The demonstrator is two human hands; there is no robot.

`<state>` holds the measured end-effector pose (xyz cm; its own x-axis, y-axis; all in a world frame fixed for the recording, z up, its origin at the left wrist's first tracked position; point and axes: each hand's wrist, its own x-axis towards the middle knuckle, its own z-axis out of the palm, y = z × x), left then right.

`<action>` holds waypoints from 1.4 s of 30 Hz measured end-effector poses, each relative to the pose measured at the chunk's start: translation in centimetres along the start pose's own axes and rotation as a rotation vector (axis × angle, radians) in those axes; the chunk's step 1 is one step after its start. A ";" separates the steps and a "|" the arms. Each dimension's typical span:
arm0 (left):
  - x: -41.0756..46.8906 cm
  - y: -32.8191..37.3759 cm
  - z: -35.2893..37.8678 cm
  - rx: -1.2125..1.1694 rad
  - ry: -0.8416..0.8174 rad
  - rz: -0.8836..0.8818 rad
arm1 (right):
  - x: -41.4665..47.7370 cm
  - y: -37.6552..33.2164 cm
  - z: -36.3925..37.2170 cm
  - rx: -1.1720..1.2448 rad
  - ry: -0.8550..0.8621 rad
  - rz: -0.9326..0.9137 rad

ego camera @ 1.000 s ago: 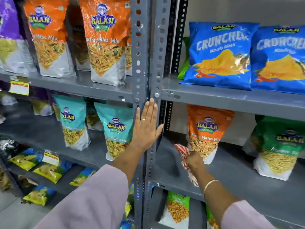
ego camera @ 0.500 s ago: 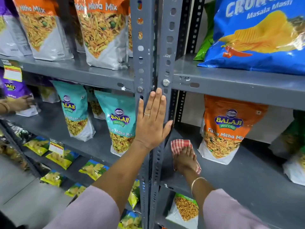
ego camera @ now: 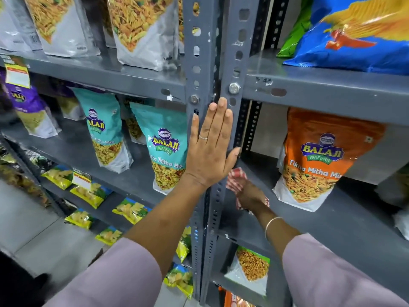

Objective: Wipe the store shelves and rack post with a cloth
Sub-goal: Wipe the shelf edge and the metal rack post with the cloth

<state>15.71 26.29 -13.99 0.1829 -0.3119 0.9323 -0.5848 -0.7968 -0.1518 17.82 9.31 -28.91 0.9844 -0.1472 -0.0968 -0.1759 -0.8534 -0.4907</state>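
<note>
Red-checked cloth (ego camera: pixel 235 178) crumpled on grey shelf (ego camera: pixel 332 222), beside perforated grey rack post (ego camera: pixel 234 52).

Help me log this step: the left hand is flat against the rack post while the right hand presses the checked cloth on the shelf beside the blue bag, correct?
Nearly. The head view shows the left hand flat on the rack post and the right hand on the checked cloth, but the bag beside it is the orange bag, not blue.

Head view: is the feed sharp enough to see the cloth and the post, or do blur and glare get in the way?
Head view: the post and left hand are sharp; the cloth under the right hand is slightly smeared and half hidden; the left edge blurs; glare streaks the top packets; wide-angle bend splays the shelves.
</note>
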 end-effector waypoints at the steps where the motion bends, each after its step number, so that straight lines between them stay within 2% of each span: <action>1: 0.0 0.0 0.0 -0.002 0.005 -0.003 | -1.2 -0.1 -0.3 -0.006 -0.001 -0.037; 7: 0.2 0.3 -0.4 0.031 -0.017 -0.010 | -7.8 0.1 -1.3 0.083 -0.166 -0.075; 8: 0.3 0.4 -0.5 0.052 -0.030 -0.015 | -8.4 0.2 -1.9 0.091 -0.249 -0.093; 12: 0.7 0.9 -1.2 0.065 -0.063 -0.054 | -10.5 -0.4 -7.3 0.160 -0.757 -0.076; 13: 0.8 1.0 -1.4 0.061 -0.069 -0.057 | -10.4 -0.5 -8.2 0.260 -0.783 -0.042; 14: 0.9 1.1 -1.6 0.064 -0.076 -0.059 | -9.7 0.1 -8.4 0.375 -0.708 0.005; 16: 0.9 1.1 -1.8 0.068 -0.096 -0.062 | -8.1 1.0 -7.4 0.684 -0.433 0.117; 17: 0.9 1.1 -1.9 0.068 -0.107 -0.064 | -7.5 1.3 -6.4 0.722 -0.293 0.185; 19: 1.0 1.2 -2.1 0.068 -0.116 -0.066 | -7.8 1.4 -4.3 0.440 -0.162 0.278; 21: 1.0 1.1 -2.1 0.066 -0.123 -0.064 | -8.7 0.0 -4.0 0.062 -0.290 0.226; 22: 0.9 1.1 -2.1 0.071 -0.125 -0.065 | -8.9 -0.8 -4.8 -0.062 -0.437 0.156; 24: 0.9 1.1 -2.2 0.082 -0.120 -0.072 | -9.8 -2.8 -6.8 0.000 -0.693 0.111; 25: 0.9 1.1 -2.2 0.080 -0.115 -0.074 | -10.4 -3.6 -7.6 0.080 -0.765 0.102; 27: 0.8 1.1 -2.0 0.077 -0.107 -0.072 | -10.3 -4.2 -8.5 0.194 -0.663 0.132; 29: 0.8 1.1 -2.0 0.074 -0.099 -0.068 | -9.6 -3.8 -8.0 0.275 -0.347 0.073; 31: 0.9 1.2 -2.0 0.064 -0.105 -0.063 | -9.7 -3.2 -6.6 0.517 -0.084 0.184; 32: 0.9 1.2 -2.1 0.066 -0.110 -0.065 | -9.7 -2.5 -5.4 0.527 -0.030 0.209; 34: 0.8 1.2 -1.9 0.071 -0.100 -0.066 | -10.1 -1.5 -2.8 0.280 -0.014 0.160; 36: 0.5 0.9 -1.3 0.065 -0.065 -0.051 | -9.2 0.2 0.1 -0.097 0.021 -0.034; 39: 0.4 0.6 -0.7 0.024 -0.016 -0.011 | -5.9 2.0 1.8 -0.217 0.054 -0.181; 40: 0.3 0.5 -0.6 0.016 -0.010 0.000 | -4.7 2.0 1.7 -0.227 0.069 -0.151; 42: 0.2 0.3 -0.5 0.009 -0.004 0.006 | -2.2 2.1 1.4 -0.218 0.045 0.060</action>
<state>15.13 26.24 -13.70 0.1822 -0.3188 0.9301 -0.5787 -0.7996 -0.1606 15.23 8.54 -30.88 0.9724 -0.2193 -0.0793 -0.2330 -0.9295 -0.2858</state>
